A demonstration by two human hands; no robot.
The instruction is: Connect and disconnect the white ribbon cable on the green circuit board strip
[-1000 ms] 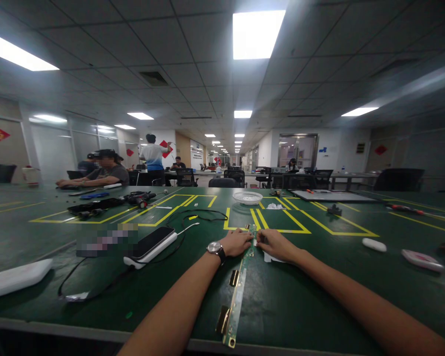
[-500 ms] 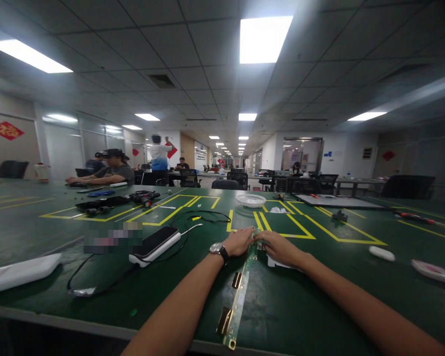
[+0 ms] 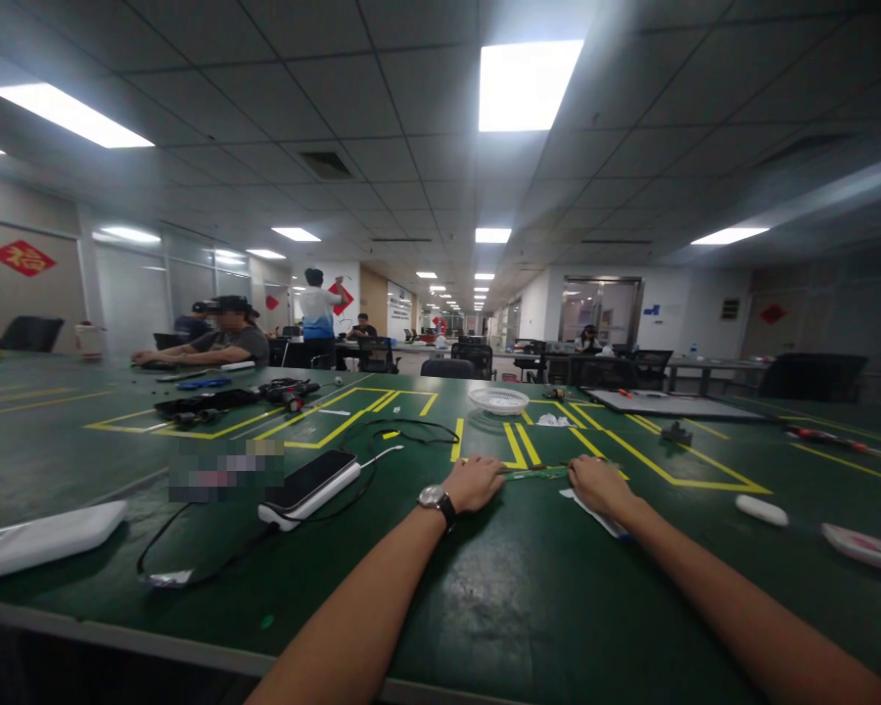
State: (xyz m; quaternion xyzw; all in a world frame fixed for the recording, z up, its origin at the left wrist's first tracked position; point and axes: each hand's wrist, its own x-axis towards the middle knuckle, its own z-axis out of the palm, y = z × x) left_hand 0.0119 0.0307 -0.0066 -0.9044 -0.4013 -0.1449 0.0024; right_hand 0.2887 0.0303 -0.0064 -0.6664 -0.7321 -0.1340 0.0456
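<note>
A long, narrow green circuit board lies crosswise, low over the table or on it; I cannot tell which. My left hand, with a watch on its wrist, is closed at the board's left end. The fingers of my right hand are closed on it farther right, and they cover part of it. Beneath the right hand and wrist a flat white piece shows in part; its kind is not clear.
The green table carries yellow tape outlines. Ahead stands a white basket. To the left are a phone on a white block and a black cable. At right lies a white oval object. People sit and stand farther back.
The circuit board has turned from pointing at me to lying crosswise. My right hand has moved right, away from my left hand. The white piece beneath it shows farther right.
</note>
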